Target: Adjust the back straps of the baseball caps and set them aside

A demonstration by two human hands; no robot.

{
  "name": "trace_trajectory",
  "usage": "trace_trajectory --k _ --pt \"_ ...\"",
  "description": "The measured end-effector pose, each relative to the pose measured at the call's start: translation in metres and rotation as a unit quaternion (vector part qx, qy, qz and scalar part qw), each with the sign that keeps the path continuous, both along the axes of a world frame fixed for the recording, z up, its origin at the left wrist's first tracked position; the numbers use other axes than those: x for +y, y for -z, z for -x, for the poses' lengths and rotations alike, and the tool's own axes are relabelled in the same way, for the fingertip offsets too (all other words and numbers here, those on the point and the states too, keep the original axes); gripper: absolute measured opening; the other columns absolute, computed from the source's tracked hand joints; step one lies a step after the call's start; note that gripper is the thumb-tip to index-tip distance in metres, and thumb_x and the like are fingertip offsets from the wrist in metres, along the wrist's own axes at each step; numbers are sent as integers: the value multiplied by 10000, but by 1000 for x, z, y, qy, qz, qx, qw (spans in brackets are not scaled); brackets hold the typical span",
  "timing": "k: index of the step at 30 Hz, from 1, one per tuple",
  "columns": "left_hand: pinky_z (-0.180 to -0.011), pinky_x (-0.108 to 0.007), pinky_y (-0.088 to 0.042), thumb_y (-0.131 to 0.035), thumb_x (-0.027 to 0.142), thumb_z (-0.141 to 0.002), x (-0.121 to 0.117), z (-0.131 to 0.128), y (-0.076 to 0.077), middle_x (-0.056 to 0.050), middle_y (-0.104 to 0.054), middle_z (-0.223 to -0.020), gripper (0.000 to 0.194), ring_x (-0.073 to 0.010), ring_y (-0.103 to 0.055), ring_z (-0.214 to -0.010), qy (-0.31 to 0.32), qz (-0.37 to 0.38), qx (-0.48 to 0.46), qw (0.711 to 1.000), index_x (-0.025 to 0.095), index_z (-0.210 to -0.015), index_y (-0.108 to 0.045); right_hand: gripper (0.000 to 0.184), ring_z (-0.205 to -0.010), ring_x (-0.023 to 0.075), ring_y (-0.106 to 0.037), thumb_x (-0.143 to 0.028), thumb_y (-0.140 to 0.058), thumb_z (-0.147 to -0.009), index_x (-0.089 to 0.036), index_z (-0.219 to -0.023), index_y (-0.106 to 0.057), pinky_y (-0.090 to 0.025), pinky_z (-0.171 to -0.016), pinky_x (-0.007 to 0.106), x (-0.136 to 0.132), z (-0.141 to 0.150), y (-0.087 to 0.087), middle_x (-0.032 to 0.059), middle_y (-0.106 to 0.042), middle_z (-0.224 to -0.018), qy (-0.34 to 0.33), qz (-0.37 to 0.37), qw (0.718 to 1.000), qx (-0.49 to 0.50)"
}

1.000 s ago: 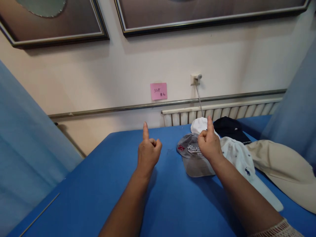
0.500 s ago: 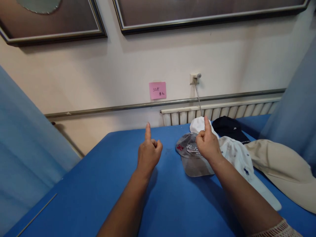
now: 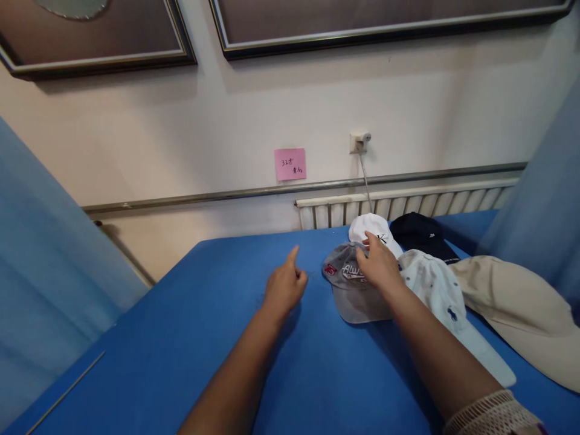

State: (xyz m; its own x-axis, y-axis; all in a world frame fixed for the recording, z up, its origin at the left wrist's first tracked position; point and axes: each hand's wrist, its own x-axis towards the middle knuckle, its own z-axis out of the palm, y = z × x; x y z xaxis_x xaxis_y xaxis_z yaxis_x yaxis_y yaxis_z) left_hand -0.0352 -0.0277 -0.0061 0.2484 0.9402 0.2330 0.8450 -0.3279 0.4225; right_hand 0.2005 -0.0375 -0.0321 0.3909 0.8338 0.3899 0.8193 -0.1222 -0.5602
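Observation:
Over the blue table surface (image 3: 217, 362), my left hand (image 3: 284, 287) holds nothing; its index finger is stretched out and the other fingers look curled. My right hand (image 3: 381, 263) is open above a grey cap (image 3: 347, 266) with white lettering, partly covering it. Whether its fingertips touch the cap I cannot tell. Just behind lies a white cap (image 3: 362, 225) with black letters. To the right are a pale blue cap (image 3: 428, 281), partly behind my right forearm, a dark navy cap (image 3: 414, 229) and a large beige cap (image 3: 516, 296).
Blue curtains (image 3: 45, 254) hang at both sides. Behind the table run a metal pipe (image 3: 217, 196) and a white radiator (image 3: 338, 212). A pink note (image 3: 290, 164), a plugged-in socket (image 3: 357, 143) and framed pictures (image 3: 389, 33) are on the wall. A thin rod (image 3: 67, 389) lies at the left edge.
Both hands pointed upward earlier. My left hand has shifted right and its finger has tipped forward; my right hand has lowered towards the grey cap and its fingers have spread.

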Motion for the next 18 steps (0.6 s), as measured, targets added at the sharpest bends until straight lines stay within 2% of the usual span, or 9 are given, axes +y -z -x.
trace_trajectory --k 2,5,7,10,11,14,16,18 --pt "-688 -265 -408 -516 203 -790 -2 7 29 -48 -687 -806 588 -186 -619 -746 52 57 11 997 184 -1375 -457 683 -1187 334 -508 -430 -529 -836 -74 -1395 -361 -397 -917 399 6 0 12 214 -538 -1307 16 40 999 -29" --pt "-756 -321 -443 -579 187 -730 -13 24 70 -78 -690 -901 438 -244 -638 -838 123 93 -20 988 202 -1163 -639 896 -1169 377 -516 -526 -593 -784 -38 -1445 -233 -402 -882 432 11 1 30 260 -528 -1298 19 102 994 -38" --pt "-813 -356 -451 -577 192 -733 -19 34 87 -83 -681 -969 398 -263 -630 -904 121 94 -37 988 191 -1124 -653 802 -1081 356 -579 -455 -586 -812 -45 -1424 -270 -413 -838 417 12 2 41 249 -592 -1206 2 142 989 -43" --pt "-832 -369 -469 -561 226 -761 -18 42 98 -68 -676 -1000 413 -241 -635 -871 82 131 -119 981 172 -1166 -619 348 -947 285 -629 -257 -467 -887 -106 -1193 -536 -410 -797 364 11 6 50 186 -661 -1046 -29 169 982 -74" --pt "-831 -364 -477 -555 233 -772 -15 42 100 -67 -673 -1018 424 -226 -638 -860 69 143 -148 976 168 -1189 -599 265 -925 264 -628 -213 -428 -895 -127 -1090 -586 -406 -794 349 9 8 50 167 -666 -1007 -38 159 983 -85" --pt "-819 -339 -497 -563 240 -798 -3 41 101 -101 -651 -1101 456 -194 -640 -887 24 182 -256 949 144 -1242 -530 234 -902 225 -605 -183 -385 -895 -159 -931 -615 -403 -795 316 1 21 44 121 -657 -943 -74 64 993 -62" --pt "-799 -317 -509 -577 297 -826 3 41 100 -133 -634 -1140 465 -180 -641 -906 -7 230 -369 901 130 -1253 -497 229 -864 209 -589 -217 -390 -886 -169 -900 -614 -413 -771 301 -6 32 36 86 -649 -895 -125 -22 992 19" --pt "-789 -301 -516 -540 408 -869 5 44 96 -147 -634 -1137 464 -168 -650 -887 -13 288 -486 825 126 -1235 -495 232 -815 195 -577 -275 -411 -873 -176 -899 -620 -426 -730 287 -12 42 31 51 -645 -856 -192 -87 967 140"
